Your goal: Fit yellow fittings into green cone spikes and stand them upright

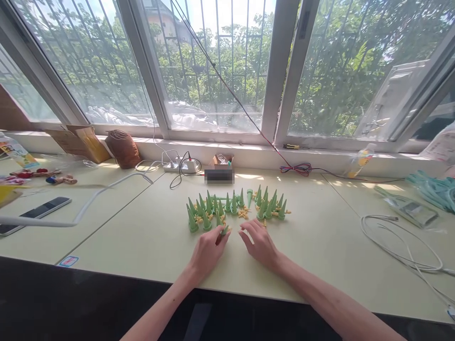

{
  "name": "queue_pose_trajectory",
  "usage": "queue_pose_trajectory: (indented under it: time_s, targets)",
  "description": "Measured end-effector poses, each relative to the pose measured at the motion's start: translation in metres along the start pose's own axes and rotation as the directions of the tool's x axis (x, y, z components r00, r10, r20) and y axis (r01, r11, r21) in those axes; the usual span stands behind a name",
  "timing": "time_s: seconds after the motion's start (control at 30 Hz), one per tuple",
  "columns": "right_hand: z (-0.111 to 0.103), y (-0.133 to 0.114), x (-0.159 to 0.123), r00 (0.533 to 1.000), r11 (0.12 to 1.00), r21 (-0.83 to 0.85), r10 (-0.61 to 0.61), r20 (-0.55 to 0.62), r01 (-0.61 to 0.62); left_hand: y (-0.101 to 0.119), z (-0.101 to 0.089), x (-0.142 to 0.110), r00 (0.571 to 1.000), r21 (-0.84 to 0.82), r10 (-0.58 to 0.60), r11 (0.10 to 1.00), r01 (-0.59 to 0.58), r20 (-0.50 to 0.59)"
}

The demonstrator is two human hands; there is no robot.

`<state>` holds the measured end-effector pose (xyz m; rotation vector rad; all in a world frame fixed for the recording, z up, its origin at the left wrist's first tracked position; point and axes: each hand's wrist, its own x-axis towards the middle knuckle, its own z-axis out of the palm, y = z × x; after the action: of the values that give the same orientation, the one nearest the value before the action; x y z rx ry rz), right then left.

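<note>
Several small green cones (232,206) stand upright in a cluster on the pale yellow-green table (320,237), with small yellow pieces (243,213) scattered among them. My left hand (208,253) rests on the table just in front of the cluster, its fingers closed on a green cone (224,231) that lies tilted at the fingertips. My right hand (259,244) lies beside it, palm down, fingers spread and slightly curled, fingertips near the yellow pieces. I see nothing held in the right hand.
A small brown box (220,163) and a white power strip (183,166) sit by the window sill. A phone (35,213) lies at the left, a brown pouch (124,148) behind it. White cable (401,246) loops at the right, beside a packaged item (412,210).
</note>
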<state>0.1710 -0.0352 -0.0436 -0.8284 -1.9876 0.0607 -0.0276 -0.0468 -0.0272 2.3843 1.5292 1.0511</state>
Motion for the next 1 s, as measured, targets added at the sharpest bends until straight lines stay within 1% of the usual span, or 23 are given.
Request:
queue_pose_trajectory:
  time_s: [0.1, 0.17, 0.33, 0.43, 0.6, 0.83, 1.0]
  targets:
    - [0.002, -0.002, 0.002, 0.986, 0.998, -0.057, 0.048, 0.161, -0.039, -0.009, -0.004, -0.004, 0.998, -0.014, -0.057, 0.998, 0.057, -0.002]
    - [0.001, -0.003, 0.004, 0.968, 0.997, -0.076, 0.035, 0.248, -0.017, -0.014, -0.006, -0.006, 0.997, -0.021, -0.081, 0.996, 0.081, -0.01]
    - [-0.001, -0.004, 0.01, 0.931, 0.997, -0.056, -0.034, 0.364, 0.058, -0.02, -0.008, -0.008, 0.993, -0.033, -0.1, 0.995, 0.098, -0.058]
    - [0.0, -0.001, 0.015, 0.918, 0.997, -0.025, -0.059, 0.393, 0.075, -0.019, -0.009, -0.008, 0.993, -0.037, -0.1, 0.995, 0.098, -0.069]
    - [0.007, 0.006, 0.021, 0.911, 0.996, -0.005, -0.084, 0.405, 0.093, -0.015, -0.011, -0.008, 0.994, -0.05, -0.089, 0.995, 0.086, -0.06]
    - [0.014, 0.011, 0.03, 0.904, 0.992, 0.006, -0.119, 0.411, 0.128, -0.007, -0.014, -0.009, 0.997, -0.083, -0.066, 0.994, 0.068, 0.025]
    - [0.014, 0.009, 0.032, 0.89, 0.982, -0.043, -0.149, 0.43, 0.185, -0.001, -0.012, -0.008, 0.997, -0.097, -0.06, 0.993, 0.065, 0.057]
